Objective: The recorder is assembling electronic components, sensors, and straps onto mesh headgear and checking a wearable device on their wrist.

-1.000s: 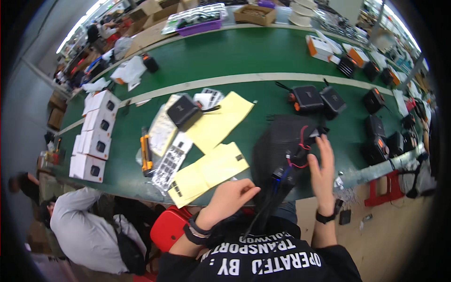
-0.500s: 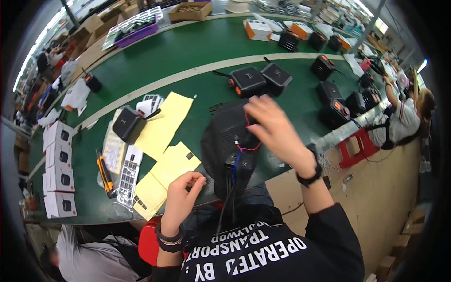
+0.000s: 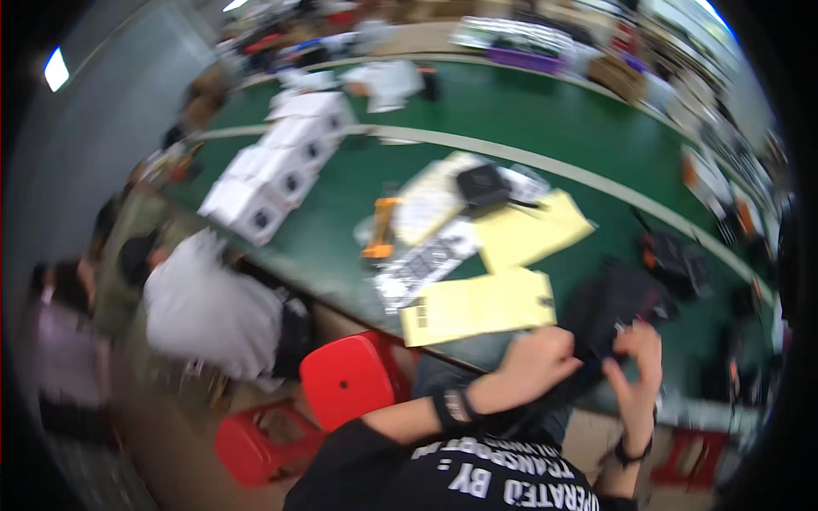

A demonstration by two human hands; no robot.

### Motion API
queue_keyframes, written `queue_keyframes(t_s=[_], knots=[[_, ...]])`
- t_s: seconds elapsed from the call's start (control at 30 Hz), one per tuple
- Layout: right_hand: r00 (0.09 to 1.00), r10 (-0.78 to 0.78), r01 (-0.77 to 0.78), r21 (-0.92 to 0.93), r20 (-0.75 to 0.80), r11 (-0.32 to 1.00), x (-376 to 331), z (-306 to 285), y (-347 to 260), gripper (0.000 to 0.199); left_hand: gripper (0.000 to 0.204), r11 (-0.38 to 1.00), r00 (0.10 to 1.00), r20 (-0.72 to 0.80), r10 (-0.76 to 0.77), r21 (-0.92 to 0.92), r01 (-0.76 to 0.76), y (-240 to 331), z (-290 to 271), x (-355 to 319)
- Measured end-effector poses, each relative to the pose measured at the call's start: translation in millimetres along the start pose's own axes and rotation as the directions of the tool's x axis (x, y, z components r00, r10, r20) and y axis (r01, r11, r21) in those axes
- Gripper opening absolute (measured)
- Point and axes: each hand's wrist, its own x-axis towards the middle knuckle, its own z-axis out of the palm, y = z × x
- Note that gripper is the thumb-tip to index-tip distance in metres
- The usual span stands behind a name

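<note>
A black bag (image 3: 609,298) lies at the table's front edge, right of centre, blurred by motion. My left hand (image 3: 541,364) is closed at the bag's near left side; what its fingers hold is hidden. On the bag's near right side, my right hand (image 3: 639,362) has curled fingers, with the thumb close to them. A small white piece shows by its fingertips, but I cannot make out what is pinched. Left of the bag lie yellow sheets (image 3: 486,305) with dark labels on them. A black box-shaped device (image 3: 483,186) rests on the papers behind.
An orange cutter (image 3: 382,228) lies beside a label sheet (image 3: 426,262). White boxes (image 3: 256,196) stand in a row on the left. Black devices (image 3: 677,262) are at the right. Red stools (image 3: 354,379) and a seated person (image 3: 213,307) are at the lower left.
My view has swung left, so the table appears shifted right. Both hands have come to the bag's near side; the right one was raised over it, and the left was by the yellow sheets.
</note>
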Motion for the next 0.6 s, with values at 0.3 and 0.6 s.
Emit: queue_keyframes(t_s=[0.3, 0.6], knots=[[0.923, -0.058, 0.204, -0.357, 0.381, 0.912, -22.9, 32.4, -23.6, 0.077, 0.018, 0.810, 0.995, -0.057, 0.085, 0.586, -0.036, -15.2, 50.5, 10.6], [0.989, -0.011, 0.064, -0.353, 0.149, 0.933, -24.9, 44.7, -6.7, 0.036, 0.012, 0.900, 0.979, -0.075, 0.189, 0.413, -0.142, -14.5, 13.0, 7.2]])
